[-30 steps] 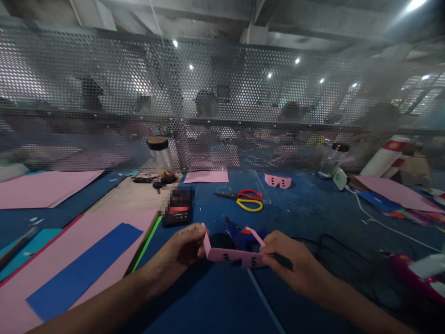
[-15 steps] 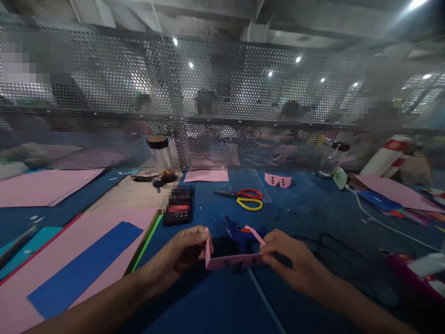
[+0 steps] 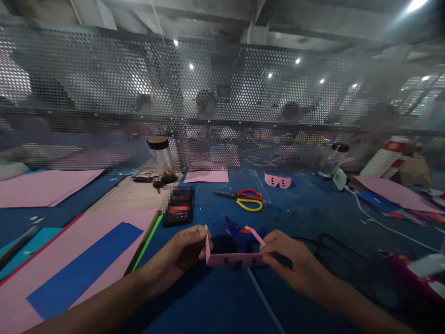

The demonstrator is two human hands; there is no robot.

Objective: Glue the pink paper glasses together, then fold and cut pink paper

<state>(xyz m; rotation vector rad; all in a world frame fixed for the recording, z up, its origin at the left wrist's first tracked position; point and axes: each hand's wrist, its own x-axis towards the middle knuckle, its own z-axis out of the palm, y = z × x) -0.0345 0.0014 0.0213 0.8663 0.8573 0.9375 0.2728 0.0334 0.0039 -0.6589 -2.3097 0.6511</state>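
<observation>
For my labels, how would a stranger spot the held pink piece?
Below the perforated screen, find the blue tabletop. Over its near side, left hand and right hand hold the folded pink piece at opposite ends. Unlike the pink cutout right of the scissors, it is in both hands.

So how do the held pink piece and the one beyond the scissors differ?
The left hand and right hand grip the held piece; the far piece rests on the table. The held piece, nearer, looks larger than the far piece. Both are pink with dark marks.
</observation>
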